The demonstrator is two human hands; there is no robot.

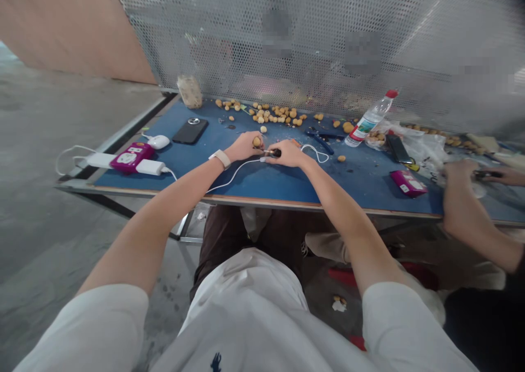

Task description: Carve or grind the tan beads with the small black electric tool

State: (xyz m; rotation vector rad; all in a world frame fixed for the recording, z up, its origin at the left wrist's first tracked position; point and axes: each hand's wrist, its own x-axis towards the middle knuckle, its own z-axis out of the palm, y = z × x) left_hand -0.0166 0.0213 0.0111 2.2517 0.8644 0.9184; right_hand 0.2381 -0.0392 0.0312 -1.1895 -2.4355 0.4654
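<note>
Near the front edge of the blue tabletop (238,178), my left hand (243,146) is closed around a small round yellow-brown ball (256,141), which looks like a fruit or nut. Facing it, my right hand (287,153) is wrapped around a small tool (275,153) with a dark end and a metal tip; its kind cannot be made out. The tip points at the left hand, close to the ball. A white cable (241,167) runs beneath my hands. Just behind them lies a loose pale ball (263,129).
Many similar balls (281,114) line the mesh panel (287,44). A black phone (191,131), purple tissue pack (131,157) and white chargers (150,167) lie left. Blue-handled pliers (322,138), a bottle (371,121) and another person's hand (461,178) are right.
</note>
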